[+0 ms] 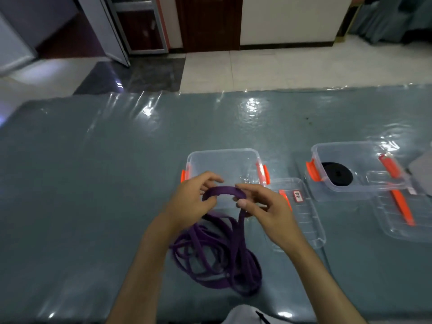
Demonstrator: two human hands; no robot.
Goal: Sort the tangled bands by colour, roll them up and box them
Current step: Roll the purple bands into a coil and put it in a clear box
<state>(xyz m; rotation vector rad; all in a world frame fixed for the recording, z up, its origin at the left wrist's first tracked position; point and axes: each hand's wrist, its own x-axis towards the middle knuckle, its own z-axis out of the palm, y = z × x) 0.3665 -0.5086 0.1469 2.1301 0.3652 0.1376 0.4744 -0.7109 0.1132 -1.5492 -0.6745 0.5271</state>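
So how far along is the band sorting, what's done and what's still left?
Done: a rolled black band lies in the right-hand box, its lid off beside it. In hand: the left hand and right hand both hold one stretch of the purple band; the rest trails in a loose tangle on the table. Left: rolling the purple band, putting it in the middle box, which looks empty, and fitting the lids.

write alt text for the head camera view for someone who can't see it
Two hands, the left hand and the right hand, hold up one end of a purple band whose loose loops lie on a table. Behind them is an open clear box; to the right, a second box holds a rolled black band, and two lids lie nearby.
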